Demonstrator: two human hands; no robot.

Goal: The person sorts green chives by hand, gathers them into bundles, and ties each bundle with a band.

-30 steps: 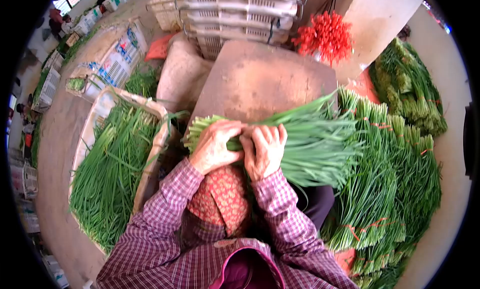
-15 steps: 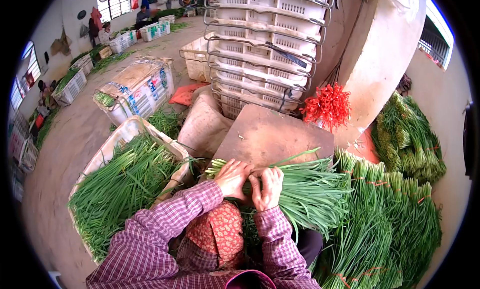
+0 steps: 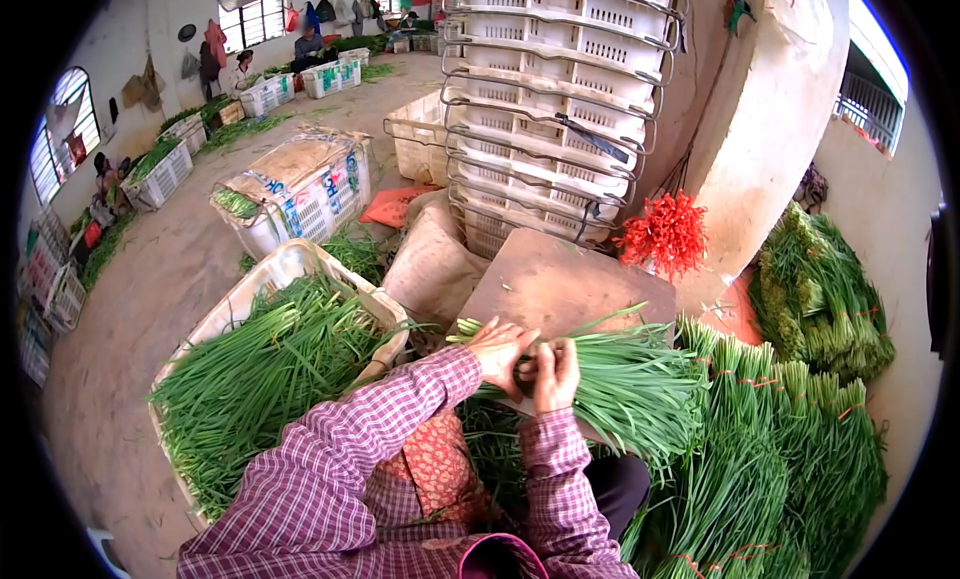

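Note:
A bunch of garlic chives (image 3: pixel 635 384) lies across a brown board (image 3: pixel 560 279), pale stem ends to the left and long leaves fanned to the right. My left hand (image 3: pixel 500 356) is wrapped over the stems close to their cut ends. Right beside it, my right hand (image 3: pixel 553 375) grips the same bunch with bent fingers and thumb. Whether a tie sits between the hands is hidden. Red ties (image 3: pixel 662 234) hang in a cluster beyond the board's far right corner.
Loose chives fill a white crate (image 3: pixel 245 299) on my left. Tied bunches (image 3: pixel 740 459) are stacked on my right, with more bunches (image 3: pixel 820 289) by the wall. Nested white crates (image 3: pixel 550 109) tower behind the board. A taped crate (image 3: pixel 295 189) and seated people are farther off.
The whole view has shifted, so the scene sits lower and farther right. My left hand's fingers now reach flatter over the stems, and my right hand's fingers are drawn in tighter.

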